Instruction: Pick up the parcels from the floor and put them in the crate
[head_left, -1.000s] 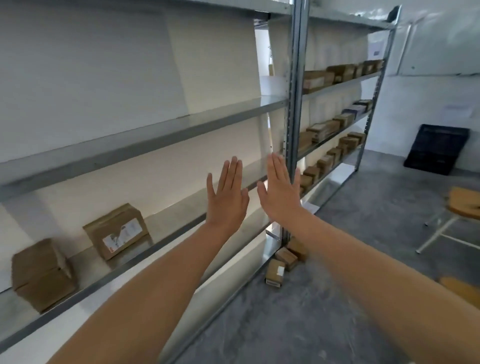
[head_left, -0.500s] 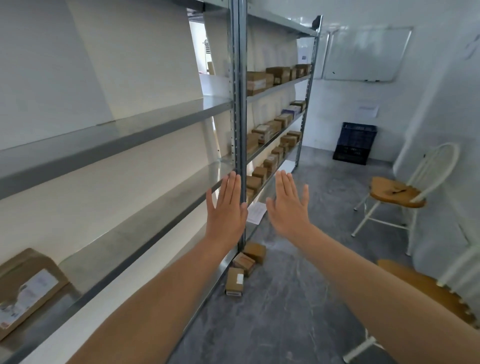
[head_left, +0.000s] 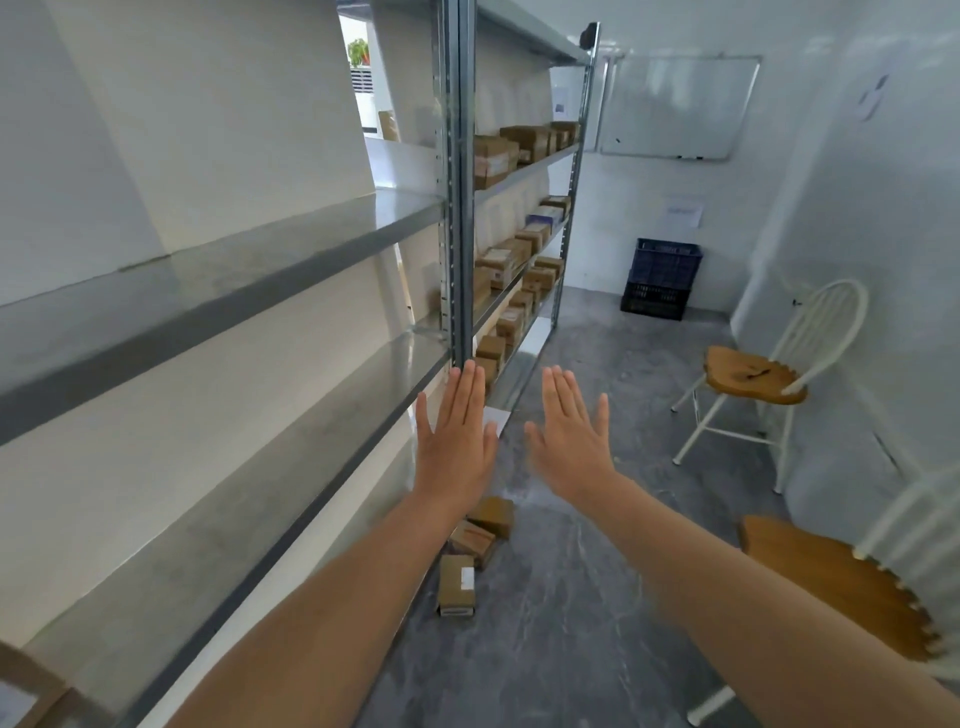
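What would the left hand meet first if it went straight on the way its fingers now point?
Most likely the grey upright post of the rack: the left hand aims its fingers right at it, though depth is unclear.

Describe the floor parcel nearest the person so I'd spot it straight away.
Find the tall metal shelving along the left wall and follow its middle post down to the grey floor. Three small cardboard parcels lie there in a line. The nearest parcel is the one closest to the camera, and it alone shows a white label on top.
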